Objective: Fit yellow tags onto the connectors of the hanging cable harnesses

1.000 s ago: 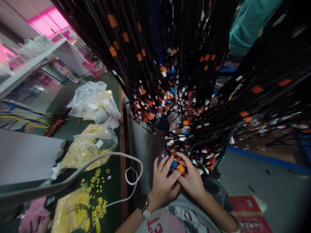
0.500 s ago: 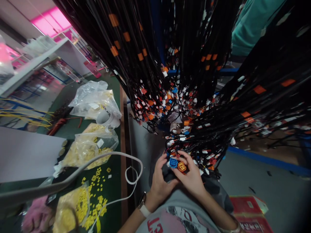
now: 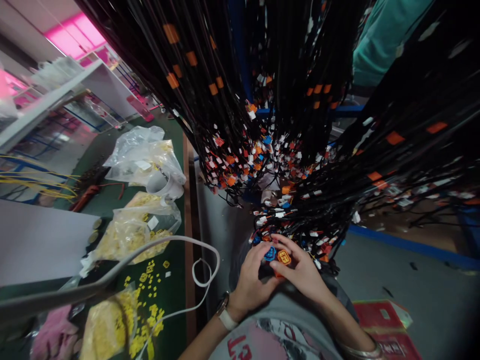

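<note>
Close to my body, both hands are held together at the loose ends of the black wire harnesses (image 3: 322,200). A blue connector (image 3: 270,253) sits at the fingertips of my left hand (image 3: 252,272), its face with several cavities turned up toward me. Right beside it, an orange connector (image 3: 284,257) with a yellowish face is gripped between the thumb and fingers of my right hand (image 3: 305,275). More orange shows just below, under my right thumb. The wires behind both connectors are mostly hidden by my fingers.
On the green bench at left lie plastic bags (image 3: 137,225) of yellow parts, loose yellow pieces (image 3: 150,300), a white cup (image 3: 165,185) and a pale cable (image 3: 150,245). Harness bundles hang ahead. A red box (image 3: 386,325) is on the floor at right; a person's green sleeve (image 3: 386,45) shows behind.
My left fingers have closed in over the blue connector, which has tilted and is now more covered. The orange connector has shifted slightly right with my right hand.
</note>
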`<state>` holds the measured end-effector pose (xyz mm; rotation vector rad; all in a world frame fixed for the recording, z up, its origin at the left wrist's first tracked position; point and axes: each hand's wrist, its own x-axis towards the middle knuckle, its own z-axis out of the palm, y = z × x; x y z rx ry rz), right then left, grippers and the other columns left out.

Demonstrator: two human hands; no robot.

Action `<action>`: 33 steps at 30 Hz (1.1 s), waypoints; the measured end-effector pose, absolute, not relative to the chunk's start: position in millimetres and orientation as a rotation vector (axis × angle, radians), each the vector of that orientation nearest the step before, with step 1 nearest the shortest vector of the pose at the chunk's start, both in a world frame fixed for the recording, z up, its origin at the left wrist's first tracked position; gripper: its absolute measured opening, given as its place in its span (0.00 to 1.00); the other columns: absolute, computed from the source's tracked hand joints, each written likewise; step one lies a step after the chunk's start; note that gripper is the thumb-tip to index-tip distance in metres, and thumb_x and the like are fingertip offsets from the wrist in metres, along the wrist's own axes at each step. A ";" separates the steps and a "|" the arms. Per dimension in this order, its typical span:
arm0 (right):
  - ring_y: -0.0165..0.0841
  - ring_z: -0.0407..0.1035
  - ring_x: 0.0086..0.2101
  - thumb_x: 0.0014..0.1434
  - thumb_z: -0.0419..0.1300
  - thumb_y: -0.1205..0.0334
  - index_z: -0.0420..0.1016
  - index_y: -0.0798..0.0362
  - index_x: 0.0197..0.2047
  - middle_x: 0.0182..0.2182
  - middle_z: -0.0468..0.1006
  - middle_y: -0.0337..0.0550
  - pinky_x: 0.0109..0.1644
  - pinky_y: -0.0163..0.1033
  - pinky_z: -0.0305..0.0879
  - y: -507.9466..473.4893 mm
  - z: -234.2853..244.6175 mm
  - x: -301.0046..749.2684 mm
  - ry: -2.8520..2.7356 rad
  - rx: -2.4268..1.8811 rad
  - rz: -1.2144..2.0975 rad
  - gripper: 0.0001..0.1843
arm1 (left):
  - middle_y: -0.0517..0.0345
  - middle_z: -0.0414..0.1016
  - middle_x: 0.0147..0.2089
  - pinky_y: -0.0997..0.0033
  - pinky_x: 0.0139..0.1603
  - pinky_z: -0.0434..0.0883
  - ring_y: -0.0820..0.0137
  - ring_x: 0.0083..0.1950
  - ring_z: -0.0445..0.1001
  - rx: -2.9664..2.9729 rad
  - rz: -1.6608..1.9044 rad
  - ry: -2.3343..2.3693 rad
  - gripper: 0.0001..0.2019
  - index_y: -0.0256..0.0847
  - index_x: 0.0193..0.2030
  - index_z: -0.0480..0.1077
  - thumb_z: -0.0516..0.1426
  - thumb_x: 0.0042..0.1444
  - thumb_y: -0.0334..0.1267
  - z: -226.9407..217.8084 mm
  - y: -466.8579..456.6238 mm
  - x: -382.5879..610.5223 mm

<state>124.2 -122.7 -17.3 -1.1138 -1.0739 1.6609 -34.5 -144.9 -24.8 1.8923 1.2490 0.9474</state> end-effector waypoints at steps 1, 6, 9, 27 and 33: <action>0.39 0.71 0.48 0.51 0.64 0.57 0.65 0.48 0.55 0.48 0.76 0.46 0.50 0.43 0.68 -122.2 -17.4 125.9 -1.009 -1.074 1.731 0.27 | 0.46 0.65 0.59 0.53 0.60 0.63 0.59 0.59 0.65 1.836 0.952 1.253 0.31 0.43 0.60 0.56 0.62 0.49 0.36 -23.2 -144.8 -34.2; 0.37 0.74 0.41 0.53 0.63 0.55 0.66 0.47 0.53 0.44 0.78 0.45 0.44 0.42 0.71 -121.3 -23.4 128.3 -0.748 -0.976 1.886 0.23 | 0.51 0.69 0.55 0.59 0.57 0.66 0.63 0.55 0.69 1.610 0.939 1.311 0.26 0.43 0.57 0.60 0.61 0.50 0.33 -21.7 -146.1 -34.4; 0.37 0.74 0.41 0.54 0.62 0.56 0.67 0.47 0.52 0.42 0.78 0.45 0.43 0.43 0.72 -120.5 -25.9 131.6 -0.734 -0.989 1.880 0.22 | 0.50 0.69 0.54 0.58 0.58 0.65 0.62 0.55 0.68 1.583 0.968 1.355 0.26 0.42 0.56 0.61 0.61 0.49 0.35 -26.1 -148.1 -35.2; 0.37 0.69 0.46 0.56 0.53 0.68 0.68 0.48 0.46 0.45 0.75 0.44 0.50 0.42 0.66 -134.0 -26.0 145.6 -1.719 -1.302 0.953 0.15 | 0.52 0.76 0.44 0.63 0.50 0.70 0.65 0.47 0.74 1.540 1.101 1.370 0.11 0.40 0.39 0.72 0.64 0.46 0.35 -22.0 -136.2 -34.1; 0.38 0.69 0.49 0.55 0.53 0.69 0.68 0.47 0.53 0.48 0.75 0.46 0.53 0.45 0.66 -125.7 -19.8 141.9 -1.875 -1.158 1.082 0.22 | 0.52 0.76 0.46 0.62 0.52 0.70 0.64 0.48 0.74 1.556 1.017 1.415 0.16 0.41 0.45 0.72 0.63 0.48 0.34 -18.2 -137.9 -35.6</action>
